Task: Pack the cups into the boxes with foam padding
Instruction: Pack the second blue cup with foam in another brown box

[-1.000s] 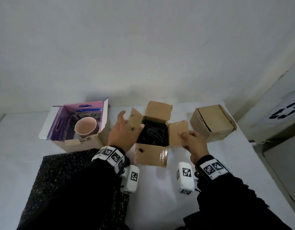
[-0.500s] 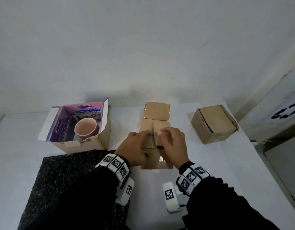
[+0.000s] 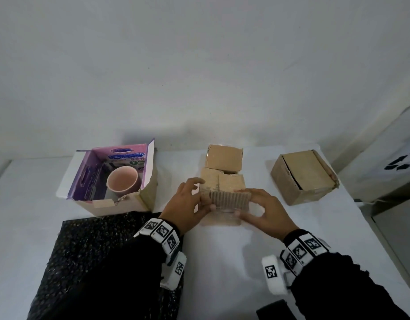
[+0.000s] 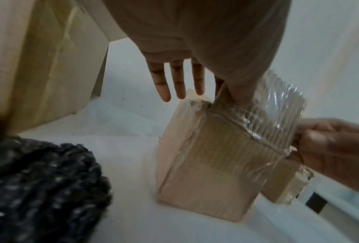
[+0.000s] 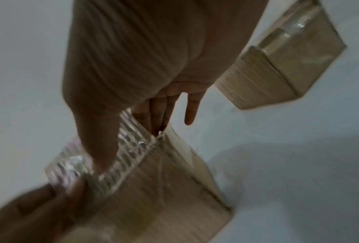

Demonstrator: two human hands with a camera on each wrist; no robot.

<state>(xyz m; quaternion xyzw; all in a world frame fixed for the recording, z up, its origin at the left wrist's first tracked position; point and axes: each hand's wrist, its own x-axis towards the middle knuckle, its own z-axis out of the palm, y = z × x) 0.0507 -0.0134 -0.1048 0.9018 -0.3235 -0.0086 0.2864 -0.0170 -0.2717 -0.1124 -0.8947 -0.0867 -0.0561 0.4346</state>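
Note:
A pink cup (image 3: 122,184) stands in the open purple-lined box (image 3: 148,195) at the left. The middle cardboard box (image 3: 222,181) has both side flaps folded in over its contents, which are hidden. Its far flap (image 3: 223,158) stands open at the back. The near, tape-covered flap (image 3: 229,199) is raised and pinched at its two ends by my left hand (image 3: 201,197) and my right hand (image 3: 248,204). In the left wrist view my thumb is on the flap (image 4: 278,118) while three fingers (image 4: 164,82) point straight out. In the right wrist view my thumb lies across the flap (image 5: 122,156).
A closed cardboard box (image 3: 308,179) sits at the right on the white table (image 3: 222,262). A black foam sheet (image 3: 91,245) lies at the front left under my left forearm. A small black object (image 3: 275,310) shows at the bottom edge.
The middle box was open with black padding showing. Both hands folded the side flaps in, then dropped to the near flap and lifted it.

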